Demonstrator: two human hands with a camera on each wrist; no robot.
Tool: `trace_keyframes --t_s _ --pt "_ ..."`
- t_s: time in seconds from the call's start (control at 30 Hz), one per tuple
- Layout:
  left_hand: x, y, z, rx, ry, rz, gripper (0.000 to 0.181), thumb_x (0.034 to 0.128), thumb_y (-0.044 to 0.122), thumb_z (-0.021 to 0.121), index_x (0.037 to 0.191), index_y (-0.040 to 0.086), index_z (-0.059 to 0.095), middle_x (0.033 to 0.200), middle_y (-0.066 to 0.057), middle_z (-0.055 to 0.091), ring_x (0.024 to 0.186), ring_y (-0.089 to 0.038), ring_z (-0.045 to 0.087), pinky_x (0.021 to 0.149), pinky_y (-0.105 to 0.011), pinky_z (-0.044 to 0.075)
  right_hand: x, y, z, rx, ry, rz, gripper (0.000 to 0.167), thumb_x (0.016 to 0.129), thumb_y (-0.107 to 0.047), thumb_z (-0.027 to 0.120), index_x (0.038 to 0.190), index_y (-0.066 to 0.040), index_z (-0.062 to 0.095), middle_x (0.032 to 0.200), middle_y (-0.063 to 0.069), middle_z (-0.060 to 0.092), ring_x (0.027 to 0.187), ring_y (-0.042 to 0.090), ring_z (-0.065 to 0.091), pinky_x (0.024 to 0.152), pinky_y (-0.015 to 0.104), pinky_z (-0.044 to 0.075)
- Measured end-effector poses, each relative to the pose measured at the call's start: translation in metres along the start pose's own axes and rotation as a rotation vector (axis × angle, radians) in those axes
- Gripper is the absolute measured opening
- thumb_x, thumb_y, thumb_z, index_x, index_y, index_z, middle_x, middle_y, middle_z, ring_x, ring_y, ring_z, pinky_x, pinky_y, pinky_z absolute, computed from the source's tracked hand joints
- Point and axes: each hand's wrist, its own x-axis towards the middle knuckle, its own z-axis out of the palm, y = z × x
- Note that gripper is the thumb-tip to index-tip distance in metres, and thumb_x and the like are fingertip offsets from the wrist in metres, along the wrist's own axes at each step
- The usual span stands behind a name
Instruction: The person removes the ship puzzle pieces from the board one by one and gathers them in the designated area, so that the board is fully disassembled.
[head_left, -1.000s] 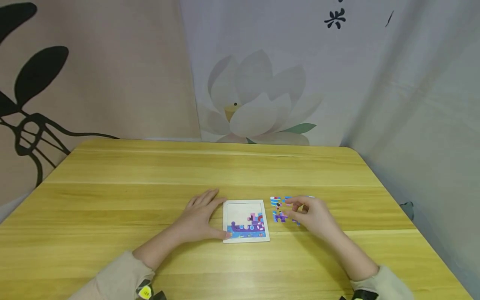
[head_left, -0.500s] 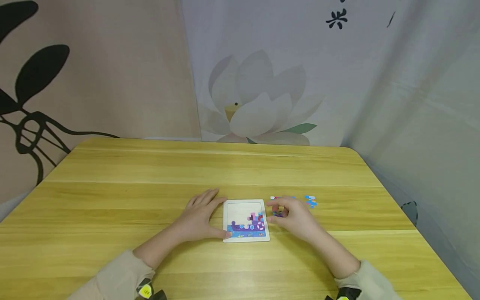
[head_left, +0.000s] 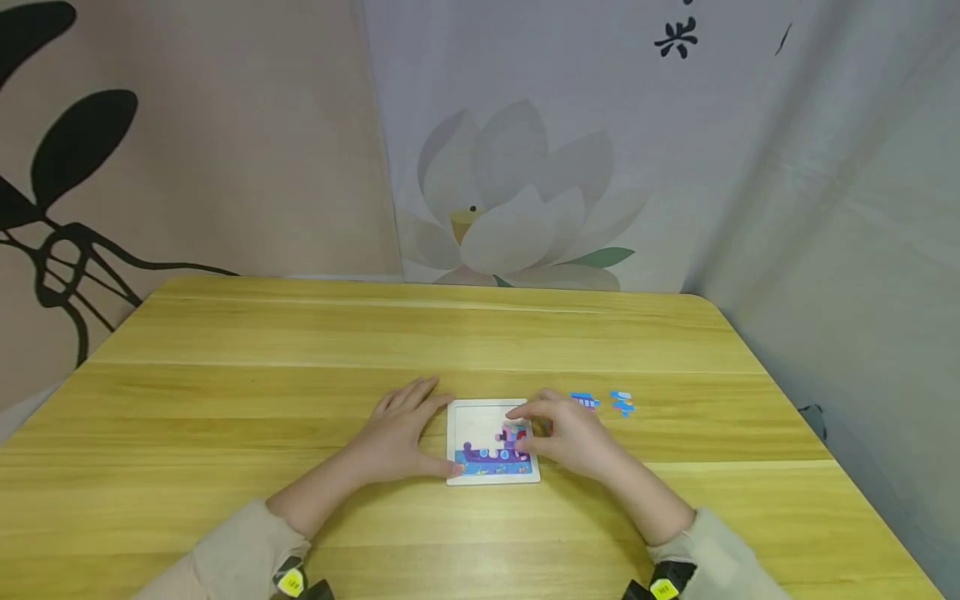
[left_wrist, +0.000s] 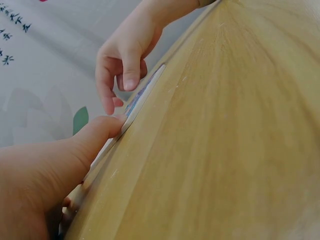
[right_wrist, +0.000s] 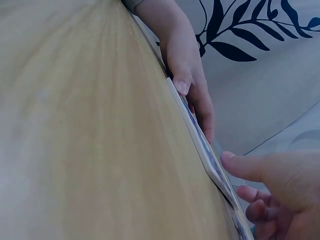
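A white-framed puzzle tray [head_left: 480, 406] lies on the table, its lower part filled with purple and blue picture pieces [head_left: 495, 468]. My left hand [head_left: 393, 437] is spread along the tray's left side, thumb on the lower left corner and index finger at the upper left. Over the tray's right edge is my right hand [head_left: 570, 433], thumb and index finger apart; no piece shows between them. In the right wrist view the right hand [right_wrist: 285, 185] is beside the tray [right_wrist: 200, 152]. The left wrist view shows the left thumb [left_wrist: 97, 137] touching the tray's edge.
Two loose blue and purple pieces, one [head_left: 585, 401] near my right hand and another [head_left: 622, 403] farther right, lie on the wooden table [head_left: 337, 333]. My right hand hides the area beside the tray. Behind the table hangs a printed curtain [head_left: 525, 167].
My right hand has moved left from the loose pieces to above the tray's right side, uncovering the two pieces behind it. My left hand has stayed at the tray.
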Motion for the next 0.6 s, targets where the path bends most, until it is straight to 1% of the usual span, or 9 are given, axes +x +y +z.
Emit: trace_keyframes --t_s 0.1,0.23,0.43,0.6 --pt "0.0002 -0.0002 -0.0001 0.000 -0.002 -0.002 0.105 0.0638 0.075 0.069 0.145 0.014 0.041 0.156 -0.015 0.020 0.142 -0.037 0.014 0.109 -0.061 0.010 0.0017 -0.0003 0.0012 -0.046 -0.012 -0.005 0.033 0.078 -0.022 0.081 0.110 -0.022 0.072 0.092 -0.009 0.055 0.067 0.010 0.046 0.055 0.025 0.039" --pt "0.0000 0.0011 -0.0005 -0.003 -0.003 0.000 0.105 0.0638 0.074 0.070 0.145 0.014 0.041 0.156 -0.016 0.020 0.142 -0.037 0.014 0.109 -0.061 0.010 0.0018 0.0001 0.0013 -0.084 -0.028 -0.022 0.032 0.078 -0.023 0.080 0.109 -0.024 0.072 0.094 -0.011 0.056 0.068 0.008 0.046 0.055 0.025 0.039" --pt "-0.0007 0.0017 -0.0007 -0.006 0.005 0.005 0.105 0.0641 0.073 0.070 0.145 0.013 0.041 0.156 -0.016 0.021 0.141 -0.038 0.014 0.109 -0.061 0.010 0.0023 -0.0008 0.0012 -0.098 -0.060 -0.030 0.029 0.079 -0.024 0.080 0.107 -0.025 0.074 0.095 -0.011 0.055 0.067 0.008 0.046 0.053 0.024 0.038" --pt "-0.0010 0.0013 0.0000 -0.003 0.007 0.007 0.105 0.0641 0.073 0.070 0.146 0.013 0.041 0.156 -0.017 0.020 0.141 -0.038 0.015 0.109 -0.061 0.010 0.0031 -0.0016 0.0021 -0.065 -0.069 -0.025 0.027 0.079 -0.020 0.079 0.105 -0.023 0.074 0.093 -0.010 0.055 0.067 0.009 0.047 0.054 0.024 0.040"
